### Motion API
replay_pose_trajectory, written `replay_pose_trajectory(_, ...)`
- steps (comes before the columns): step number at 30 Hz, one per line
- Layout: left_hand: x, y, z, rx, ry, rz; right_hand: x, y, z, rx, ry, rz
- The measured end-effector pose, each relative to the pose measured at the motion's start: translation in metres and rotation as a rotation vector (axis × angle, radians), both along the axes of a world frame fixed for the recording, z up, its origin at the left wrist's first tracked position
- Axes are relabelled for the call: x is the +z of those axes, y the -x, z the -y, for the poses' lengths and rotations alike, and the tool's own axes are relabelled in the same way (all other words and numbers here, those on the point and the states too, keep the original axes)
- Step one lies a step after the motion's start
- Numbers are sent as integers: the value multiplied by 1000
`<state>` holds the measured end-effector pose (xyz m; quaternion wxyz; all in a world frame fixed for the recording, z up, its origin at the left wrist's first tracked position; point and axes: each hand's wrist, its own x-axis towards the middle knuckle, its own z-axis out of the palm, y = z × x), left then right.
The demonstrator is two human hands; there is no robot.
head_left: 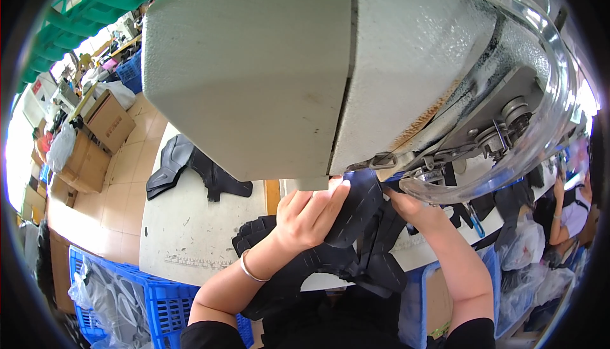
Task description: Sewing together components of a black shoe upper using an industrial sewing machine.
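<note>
Left hand (310, 217) grip closed on one black piece (357, 212); right hand (412, 210) grip: can't tell; one machine (254, 75).

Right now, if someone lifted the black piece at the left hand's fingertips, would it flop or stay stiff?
The black piece would probably bend yet hold some shape, as it curves beside the left hand without crumpling. It looks thin, so likely light for its size. Its broad, sheet-like form suggests it wouldn't roll.
</note>
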<state>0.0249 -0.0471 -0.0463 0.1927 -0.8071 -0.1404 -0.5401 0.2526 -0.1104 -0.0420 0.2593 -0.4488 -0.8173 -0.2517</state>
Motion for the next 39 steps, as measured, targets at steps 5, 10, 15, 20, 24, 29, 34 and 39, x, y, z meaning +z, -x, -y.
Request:
replay_pose_trajectory(5,-3,2,3,3,104,-13,-3,3,1,16,24,-57)
replay_pose_trajectory(10,-5,-3,1,-2,73,32,-23,-4,-3,-50,-1,-80)
replay_pose_trajectory(15,-3,-1,2,-18,103,38,-12,2,3,-83,35,-4)
replay_pose_trajectory(20,-1,1,0,-36,120,21,-16,2,1,-77,-7,-7)
replay_pose_trajectory(24,-6,1,0,-34,166,15,-11,4,1,-67,-14,-8)
replay_pose_trajectory(29,-5,3,-2,-43,162,9,-2,16,21,-196,227,-381)
replay_pose_trajectory(34,-4,1,2,-92,259,75,-16,-20,28,-236,598,-1594)
replay_pose_trajectory(39,-11,-14,30,-4,795,556,-19,-22,31,187,1137,-1968)
